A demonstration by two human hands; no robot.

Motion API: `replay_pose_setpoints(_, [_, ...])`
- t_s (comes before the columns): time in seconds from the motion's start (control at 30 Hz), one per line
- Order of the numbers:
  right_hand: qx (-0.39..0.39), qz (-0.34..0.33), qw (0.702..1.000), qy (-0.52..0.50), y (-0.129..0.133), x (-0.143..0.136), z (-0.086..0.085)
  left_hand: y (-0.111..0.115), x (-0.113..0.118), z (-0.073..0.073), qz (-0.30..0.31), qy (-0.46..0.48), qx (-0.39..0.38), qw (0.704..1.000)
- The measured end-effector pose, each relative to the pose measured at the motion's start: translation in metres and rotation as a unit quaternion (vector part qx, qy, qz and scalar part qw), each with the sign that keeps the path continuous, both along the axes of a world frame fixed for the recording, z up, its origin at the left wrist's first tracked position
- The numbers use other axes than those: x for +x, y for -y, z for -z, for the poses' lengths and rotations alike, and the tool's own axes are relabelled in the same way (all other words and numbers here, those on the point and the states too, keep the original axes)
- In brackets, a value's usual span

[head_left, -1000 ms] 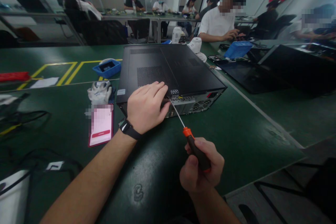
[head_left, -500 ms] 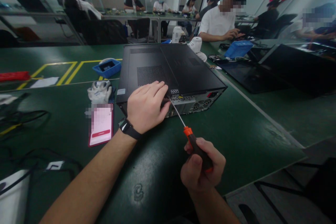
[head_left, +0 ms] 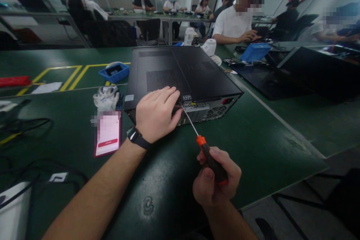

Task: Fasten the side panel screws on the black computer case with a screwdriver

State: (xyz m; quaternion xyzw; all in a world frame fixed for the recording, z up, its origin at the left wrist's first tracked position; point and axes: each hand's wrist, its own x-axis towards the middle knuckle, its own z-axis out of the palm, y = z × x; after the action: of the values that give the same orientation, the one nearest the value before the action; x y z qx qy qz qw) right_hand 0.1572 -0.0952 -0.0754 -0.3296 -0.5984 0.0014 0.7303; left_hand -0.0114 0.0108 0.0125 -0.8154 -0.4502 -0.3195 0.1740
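A black computer case point(head_left: 180, 71) lies flat on the green table point(head_left: 270, 150), its back panel with a round fan grille turned toward me. My right hand point(head_left: 218, 176) is closed round the dark and orange handle of a screwdriver point(head_left: 212, 159). The screwdriver's shaft slants up and left, its tip at the upper edge of the back panel. Over the case's near left edge lies my left hand point(head_left: 159, 114), its fingers together on the top cover and its thumb beside the screwdriver tip. Something dark shows under that thumb; I cannot make out what it is.
Left of the case are a blue tray point(head_left: 114, 73), grey-white gloves point(head_left: 107, 98) and a phone point(head_left: 108, 135) with a lit screen. Black cables point(head_left: 30, 122) lie at far left. On the right stand a blue box point(head_left: 255, 52) and black panels point(head_left: 264, 78). A person point(head_left: 234, 22) sits beyond.
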Motion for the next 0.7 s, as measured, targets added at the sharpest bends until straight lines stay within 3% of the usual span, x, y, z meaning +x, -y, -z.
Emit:
replay_pose_setpoints(0.3, [0.030,0.032,0.999,0.014,-0.003,-0.001,-0.001,0.000,0.000,0.000,-0.005,-0.003,-0.007,1.000])
replay_pose_setpoints(0.5, [-0.016,0.125,0.991,0.055,0.006,0.005,0.007,0.000,0.000,0.000,0.000,0.007,-0.015,1.000])
replay_pose_setpoints(0.7, [-0.023,0.141,0.989,0.040,0.003,0.007,0.007,0.001,0.000,-0.001,-0.004,0.003,-0.013,1.000])
